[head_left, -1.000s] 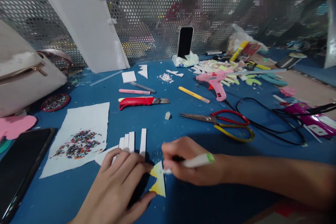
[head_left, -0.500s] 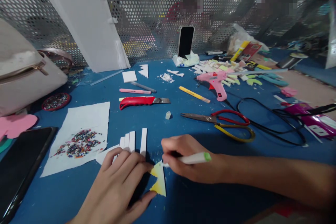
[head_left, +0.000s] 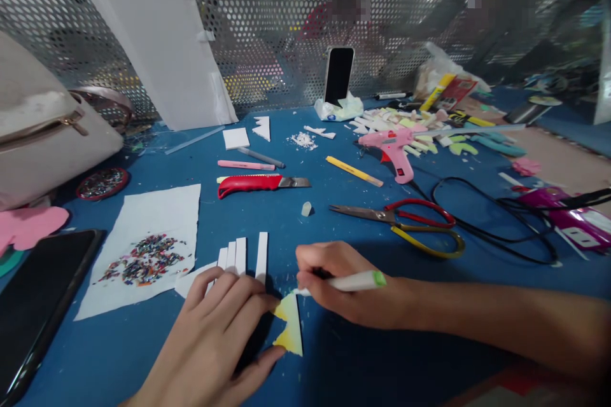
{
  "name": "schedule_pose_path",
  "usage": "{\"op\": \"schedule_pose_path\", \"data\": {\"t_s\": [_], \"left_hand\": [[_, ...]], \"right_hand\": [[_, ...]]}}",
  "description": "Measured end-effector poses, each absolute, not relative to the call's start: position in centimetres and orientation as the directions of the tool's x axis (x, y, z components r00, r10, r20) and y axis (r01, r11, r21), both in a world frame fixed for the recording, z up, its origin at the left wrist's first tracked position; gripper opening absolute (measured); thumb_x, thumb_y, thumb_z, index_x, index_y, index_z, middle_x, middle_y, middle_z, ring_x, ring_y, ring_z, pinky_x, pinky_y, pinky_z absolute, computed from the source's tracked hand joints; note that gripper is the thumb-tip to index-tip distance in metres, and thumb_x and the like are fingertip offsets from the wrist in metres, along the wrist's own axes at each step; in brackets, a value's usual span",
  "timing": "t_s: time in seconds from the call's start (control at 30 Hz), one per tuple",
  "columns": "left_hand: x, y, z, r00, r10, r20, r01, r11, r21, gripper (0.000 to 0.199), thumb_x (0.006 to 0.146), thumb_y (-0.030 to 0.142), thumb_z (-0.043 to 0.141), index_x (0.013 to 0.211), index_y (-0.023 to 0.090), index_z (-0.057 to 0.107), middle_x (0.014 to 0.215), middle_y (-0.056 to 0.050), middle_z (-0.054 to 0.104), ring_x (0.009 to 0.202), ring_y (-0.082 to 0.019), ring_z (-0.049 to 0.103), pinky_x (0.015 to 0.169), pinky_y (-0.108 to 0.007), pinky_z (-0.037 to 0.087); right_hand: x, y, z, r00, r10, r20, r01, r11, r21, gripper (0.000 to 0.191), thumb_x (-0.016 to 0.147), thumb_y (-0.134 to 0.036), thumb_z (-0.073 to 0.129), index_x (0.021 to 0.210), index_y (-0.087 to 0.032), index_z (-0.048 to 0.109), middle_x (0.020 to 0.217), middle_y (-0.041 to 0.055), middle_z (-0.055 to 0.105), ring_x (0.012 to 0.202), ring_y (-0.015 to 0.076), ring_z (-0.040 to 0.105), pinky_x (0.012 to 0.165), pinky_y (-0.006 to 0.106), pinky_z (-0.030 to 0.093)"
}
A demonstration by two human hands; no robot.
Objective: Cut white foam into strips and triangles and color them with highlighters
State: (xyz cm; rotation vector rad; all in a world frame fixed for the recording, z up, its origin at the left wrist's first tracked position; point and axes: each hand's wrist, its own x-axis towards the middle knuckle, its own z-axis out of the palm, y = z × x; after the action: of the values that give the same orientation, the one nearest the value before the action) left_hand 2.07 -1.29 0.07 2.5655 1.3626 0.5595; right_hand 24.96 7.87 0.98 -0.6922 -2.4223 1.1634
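My left hand (head_left: 217,327) steadies a small white foam piece (head_left: 293,331) with a jagged left edge, its points coloured yellow, between thumb and forefinger. My right hand (head_left: 341,286) is closed around a white marker with a green end (head_left: 360,281). The marker's tip is at the upper corner of the foam piece, where a faint green tint shows. Several white strips (head_left: 240,256) lie partly beneath my left fingers, and a single strip (head_left: 261,257) rests just beyond them.
Ahead lie a red cutter knife (head_left: 251,186), scissors (head_left: 367,213), pink and yellow markers, and a pink glue gun (head_left: 394,146) with its cord. Glitter covers part of a white sheet (head_left: 184,213) at left, near a black phone (head_left: 45,305). A mesh panel (head_left: 277,32) stands behind.
My right hand and the marker have shifted slightly up and right, the tip now higher at the piece's corner. My left hand and the foam piece look almost unmoved.
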Motion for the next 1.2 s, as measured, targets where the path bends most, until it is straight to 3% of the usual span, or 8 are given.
{"op": "schedule_pose_path", "data": {"t_s": [0.13,0.27,0.37,0.5,0.63,0.77,0.87,1.2], "left_hand": [[2.03,-1.3,0.01,0.513,0.821,0.249,0.754,-0.57,0.326,0.026,0.092,0.033,0.069,0.112,0.024,0.055,0.106,-0.001,0.064,0.095,-0.023,0.055,0.099,-0.039,0.028],[2.01,-1.3,0.01,0.51,0.824,0.246,0.757,-0.566,0.326,0.026,0.093,0.033,0.067,0.114,0.025,0.055,0.107,-0.001,0.065,0.095,-0.023,0.055,0.098,-0.04,0.028],[2.02,-1.29,0.04,0.511,0.824,0.245,0.757,-0.566,0.327,0.024,0.093,0.033,0.068,0.112,0.025,0.056,0.106,-0.001,0.065,0.094,-0.023,0.056,0.099,-0.04,0.028],[2.02,-1.3,-0.02,0.507,0.826,0.247,0.762,-0.563,0.32,0.025,0.092,0.034,0.068,0.113,0.025,0.056,0.106,-0.001,0.065,0.094,-0.022,0.056,0.099,-0.039,0.029],[2.03,-1.32,-0.06,0.504,0.827,0.248,0.765,-0.561,0.316,0.024,0.093,0.035,0.067,0.112,0.025,0.057,0.106,-0.002,0.066,0.096,-0.023,0.057,0.099,-0.039,0.031],[2.07,-1.32,0.03,0.497,0.83,0.253,0.77,-0.556,0.313,0.024,0.092,0.034,0.067,0.112,0.025,0.058,0.106,-0.001,0.066,0.095,-0.022,0.058,0.098,-0.039,0.033],[2.06,-1.32,0.06,0.5,0.828,0.255,0.766,-0.56,0.317,0.023,0.092,0.034,0.067,0.111,0.025,0.058,0.105,-0.001,0.066,0.095,-0.023,0.058,0.098,-0.039,0.033],[2.08,-1.32,0.12,0.502,0.832,0.238,0.768,-0.555,0.321,0.025,0.092,0.035,0.068,0.112,0.025,0.057,0.106,-0.002,0.066,0.096,-0.023,0.057,0.098,-0.04,0.031]], "right_hand": [[25.1,7.87,0.75,-0.881,0.447,0.152,0.151,0.57,-0.807,0.025,0.096,-0.029,0.044,0.073,-0.021,0.037,0.064,-0.004,0.042,0.059,0.0116,0.039,0.059,0.025,0.028],[25.18,7.99,0.67,-0.812,0.567,0.14,0.256,0.561,-0.787,0.028,0.098,-0.028,0.042,0.073,-0.021,0.033,0.065,-0.0039,0.04,0.06,0.0119,0.037,0.059,0.026,0.026],[25.18,7.97,0.73,-0.877,0.455,0.154,0.164,0.584,-0.795,0.026,0.098,-0.028,0.042,0.074,-0.021,0.034,0.063,-0.0042,0.04,0.06,0.012,0.039,0.06,0.026,0.028],[25.19,7.91,0.81,-0.823,0.545,0.16,0.231,0.578,-0.783,0.027,0.099,-0.028,0.04,0.074,-0.021,0.034,0.066,-0.0034,0.041,0.061,0.0124,0.039,0.059,0.027,0.027],[25.2,7.89,0.78,-0.886,0.437,0.157,0.159,0.603,-0.782,0.025,0.097,-0.029,0.042,0.075,-0.021,0.036,0.065,-0.0038,0.041,0.06,0.0122,0.038,0.059,0.026,0.027],[25.19,7.86,0.7,-0.823,0.541,0.172,0.23,0.594,-0.771,0.026,0.098,-0.027,0.04,0.074,-0.021,0.035,0.066,-0.0034,0.041,0.061,0.0123,0.038,0.059,0.027,0.027],[25.18,7.8,0.73,-0.881,0.438,0.181,0.135,0.599,-0.79,0.024,0.097,-0.028,0.042,0.075,-0.021,0.036,0.064,-0.0038,0.041,0.061,0.0122,0.039,0.059,0.026,0.028],[25.16,7.96,0.71,-0.837,0.508,0.203,0.163,0.586,-0.794,0.026,0.098,-0.028,0.04,0.074,-0.021,0.033,0.065,-0.0038,0.039,0.06,0.012,0.036,0.059,0.027,0.026]]}}
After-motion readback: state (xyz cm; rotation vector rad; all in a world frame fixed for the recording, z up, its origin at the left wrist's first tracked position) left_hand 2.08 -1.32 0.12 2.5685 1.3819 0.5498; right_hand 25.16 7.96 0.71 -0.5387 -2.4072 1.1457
